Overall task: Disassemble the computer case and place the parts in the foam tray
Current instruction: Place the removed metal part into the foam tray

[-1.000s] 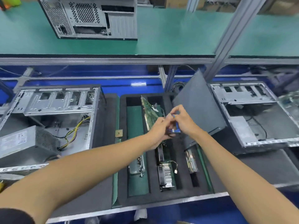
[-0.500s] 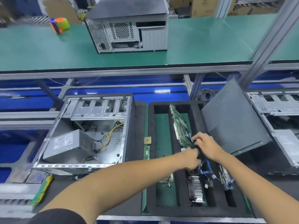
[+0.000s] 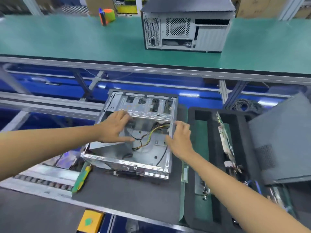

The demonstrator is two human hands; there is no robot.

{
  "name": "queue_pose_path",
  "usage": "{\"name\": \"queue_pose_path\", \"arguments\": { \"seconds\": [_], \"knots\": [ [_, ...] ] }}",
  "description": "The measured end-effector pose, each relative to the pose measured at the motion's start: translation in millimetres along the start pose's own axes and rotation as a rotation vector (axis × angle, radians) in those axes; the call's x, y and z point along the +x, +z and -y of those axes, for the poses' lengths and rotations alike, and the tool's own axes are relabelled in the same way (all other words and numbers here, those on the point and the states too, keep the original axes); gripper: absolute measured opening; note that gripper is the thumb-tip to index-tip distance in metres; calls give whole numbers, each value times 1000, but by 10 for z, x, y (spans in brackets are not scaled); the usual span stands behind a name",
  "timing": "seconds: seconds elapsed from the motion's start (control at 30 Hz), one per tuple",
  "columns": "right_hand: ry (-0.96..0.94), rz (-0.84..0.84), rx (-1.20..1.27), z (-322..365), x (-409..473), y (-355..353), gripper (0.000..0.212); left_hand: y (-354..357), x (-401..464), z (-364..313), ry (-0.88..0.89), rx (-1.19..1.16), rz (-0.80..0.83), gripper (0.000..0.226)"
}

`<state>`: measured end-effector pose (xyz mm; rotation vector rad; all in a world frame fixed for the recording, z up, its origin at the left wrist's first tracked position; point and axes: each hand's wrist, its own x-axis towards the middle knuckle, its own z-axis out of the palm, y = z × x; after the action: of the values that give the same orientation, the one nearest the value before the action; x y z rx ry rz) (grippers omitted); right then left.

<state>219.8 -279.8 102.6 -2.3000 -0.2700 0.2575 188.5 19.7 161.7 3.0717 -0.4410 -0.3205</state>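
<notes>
A green-handled screwdriver (image 3: 82, 178) lies on the dark mat at the near left corner of the open computer case (image 3: 134, 137), which sits on its side on the worktop (image 3: 126, 194) with its interior facing up. The left hand (image 3: 116, 128) reaches in over the left side with fingers spread and fairly straight, hovering at or on the power supply (image 3: 109, 148); whether it touches is hard to tell. Yellow and black cables (image 3: 148, 137) run loose across the floor of the case between the hands. The right hand (image 3: 180, 137) rests at the right wall of the case, fingers loosely bent against the edge, gripping nothing clearly. To do this step well, the right hand should steady the chassis while the left checks that the supply is free of screws and cables before lifting, so nothing snags. The foam tray (image 3: 213, 132) waits just right of the case, already holding circuit boards (image 3: 225, 137), with a grey side panel (image 3: 282, 140) leaning on its far right.
</notes>
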Motion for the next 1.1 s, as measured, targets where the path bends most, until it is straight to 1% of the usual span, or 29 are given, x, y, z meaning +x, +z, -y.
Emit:
{"name": "queue_pose_path", "arguments": {
  "seconds": [0.07,0.1,0.17,0.23,0.27,0.33,0.4,0.5,0.6,0.67,0.8,0.9,0.97,1.1],
  "knots": [
    [64,-80,21,189,82,234,62,202,-228,256,-22,64,73,111],
    [100,-105,30,256,119,338,63,310,-301,337,-18,106,104,114],
    [156,-176,-51,303,170,491,65,506,-356,442,-3,141,95,108],
    [169,-239,-130,281,187,582,65,602,-349,528,-29,75,86,107],
    [172,-256,-149,269,194,603,65,607,-329,573,-35,22,108,109],
    [182,-276,-171,253,199,626,63,592,-290,644,5,-46,154,110],
    [189,-293,-195,251,213,631,59,566,-247,677,33,-45,165,108],
    [209,-292,-200,245,210,628,54,497,-196,690,-14,-119,147,106],
    [241,-284,-162,250,185,609,62,449,-137,675,-44,-204,120,107],
    [248,-304,-129,265,172,598,61,414,-91,622,-28,-199,89,105],
    [252,-332,-86,276,171,574,55,149,84,437,117,-50,45,98],
    [254,-350,-47,279,156,575,52,-186,161,347,223,45,29,98],
    [265,-362,-21,281,155,562,53,-427,163,372,248,9,33,98],
    [265,-363,14,256,142,557,57,-1047,122,518,208,-102,59,94]
  ]
}}
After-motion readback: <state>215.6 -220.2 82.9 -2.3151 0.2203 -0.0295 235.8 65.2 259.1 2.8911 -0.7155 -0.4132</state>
